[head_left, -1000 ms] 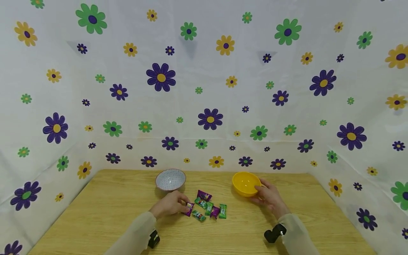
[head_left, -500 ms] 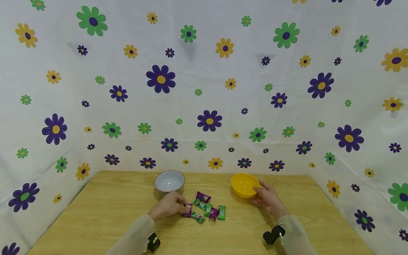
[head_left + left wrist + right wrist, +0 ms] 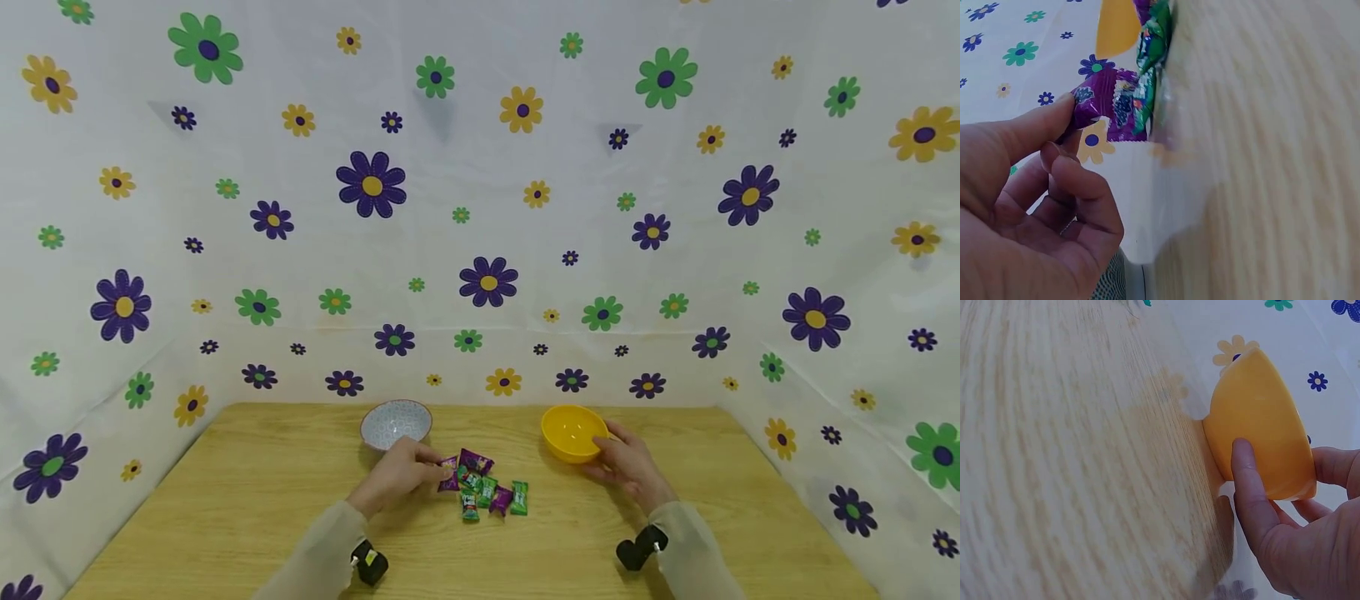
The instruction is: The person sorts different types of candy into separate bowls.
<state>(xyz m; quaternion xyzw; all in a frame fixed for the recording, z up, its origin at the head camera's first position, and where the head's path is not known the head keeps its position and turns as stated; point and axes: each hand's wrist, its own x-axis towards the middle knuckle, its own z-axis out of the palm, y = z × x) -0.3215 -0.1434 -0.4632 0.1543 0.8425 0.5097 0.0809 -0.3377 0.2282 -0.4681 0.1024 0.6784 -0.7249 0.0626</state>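
Observation:
My left hand pinches a purple wrapped candy between thumb and fingertips; the wrist view shows grapes printed on the wrapper. The candy touches or overlaps the small pile, where another purple candy lies at the far side. Green-wrapped candies and one more purple candy make up the rest of the group. Over to the right, my right hand grips the near right side of a yellow bowl, thumb at the rim and fingers against its outside.
A pale patterned bowl with a red rim stands just beyond my left hand, which hides part of its near side. Behind the wooden table and along its sides hangs a white flowered cloth.
My left hand has moved slightly away from me with the purple candy, up against the pile. A green candy at the near side has turned. My right hand stays on the bowl.

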